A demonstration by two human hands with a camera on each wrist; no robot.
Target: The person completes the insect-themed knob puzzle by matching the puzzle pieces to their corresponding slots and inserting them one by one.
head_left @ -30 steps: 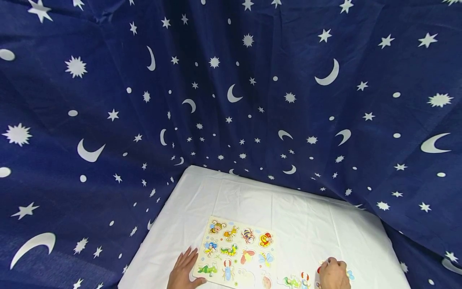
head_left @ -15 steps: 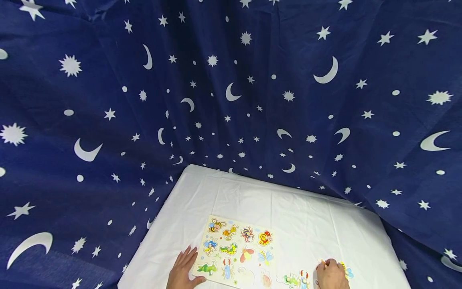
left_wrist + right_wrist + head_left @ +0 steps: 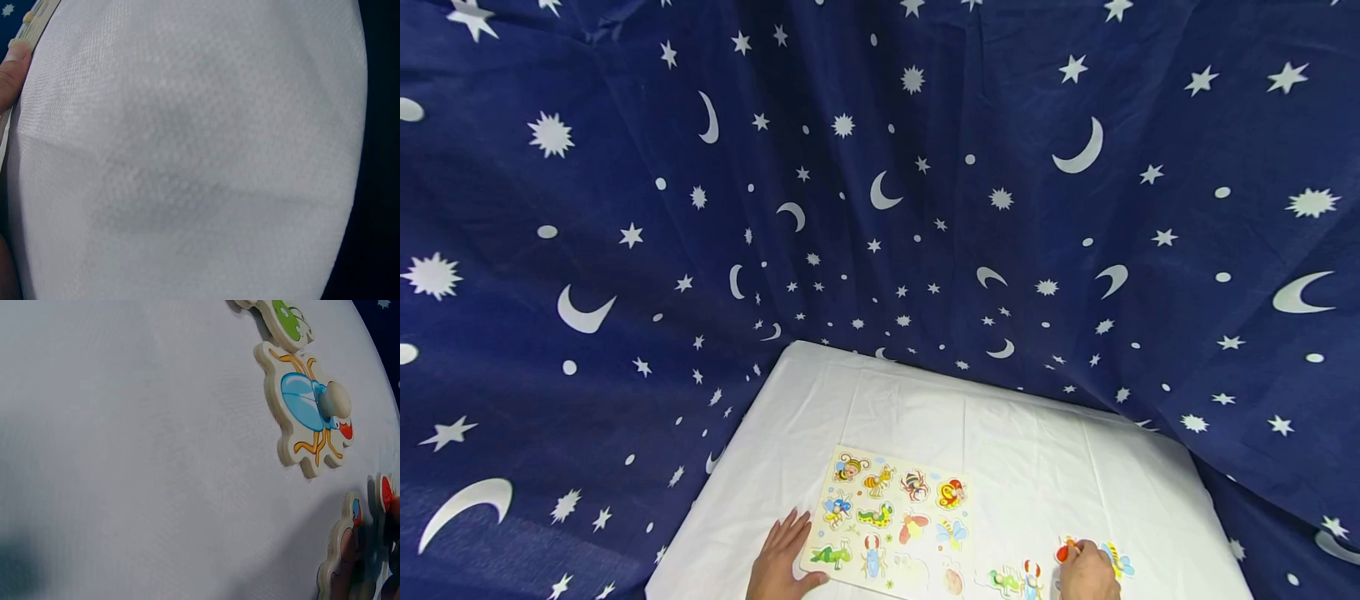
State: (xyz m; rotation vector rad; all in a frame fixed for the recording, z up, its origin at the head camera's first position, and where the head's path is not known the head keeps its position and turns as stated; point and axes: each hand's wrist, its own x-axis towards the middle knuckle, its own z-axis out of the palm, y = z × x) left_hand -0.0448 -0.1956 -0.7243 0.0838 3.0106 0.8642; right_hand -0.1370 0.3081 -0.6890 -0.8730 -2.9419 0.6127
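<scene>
My left hand (image 3: 780, 558) rests with fingers spread at the left edge of a wooden insect puzzle board (image 3: 898, 474); the left wrist view catches its thumb (image 3: 14, 72) on the board's edge. At the right, my right hand (image 3: 1088, 575) pinches a red insect puzzle piece (image 3: 1063, 552), partly covered by the fingers. A striped bee piece with blue wings (image 3: 1117, 560) lies just right of that hand. To its left are a blue beetle piece (image 3: 303, 403) with a round knob and a green insect piece (image 3: 287, 322).
A white cloth (image 3: 880, 400) covers the table. Another puzzle piece (image 3: 337, 550) lies in the right hand's shadow. Dark blue curtains (image 3: 850, 208) with stars and moons hang behind and at both sides.
My right hand has shifted slightly, uncovering more of the striped bee piece and leaving the red piece visible at its fingertips. The left hand and the board keep their places.
</scene>
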